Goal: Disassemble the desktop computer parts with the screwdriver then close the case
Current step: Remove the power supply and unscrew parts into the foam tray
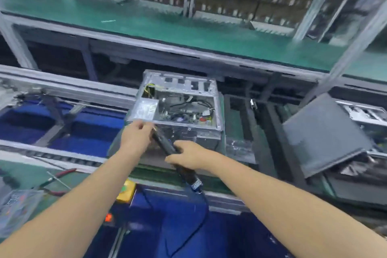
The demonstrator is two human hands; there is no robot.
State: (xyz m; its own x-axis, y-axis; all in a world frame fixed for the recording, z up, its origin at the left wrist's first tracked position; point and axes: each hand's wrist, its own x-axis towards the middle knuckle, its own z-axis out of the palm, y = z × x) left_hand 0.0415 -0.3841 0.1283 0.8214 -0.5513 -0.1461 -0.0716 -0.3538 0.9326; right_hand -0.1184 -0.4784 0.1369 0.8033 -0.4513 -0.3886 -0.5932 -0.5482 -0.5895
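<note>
The electric screwdriver [167, 145], black and corded, slants with its long axis running from lower right to upper left, tip aimed at the near wall of the open computer case [178, 107]. The right hand [186, 155] wraps its body; the left hand [137, 134] pinches its front end. A grey side panel [322, 134] leans well right of the case.

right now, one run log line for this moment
stage: disassembly | right hand: grips electric screwdriver | left hand: at screwdriver tip, grip unclear | computer case: open, on its side | side panel: off, right
</note>
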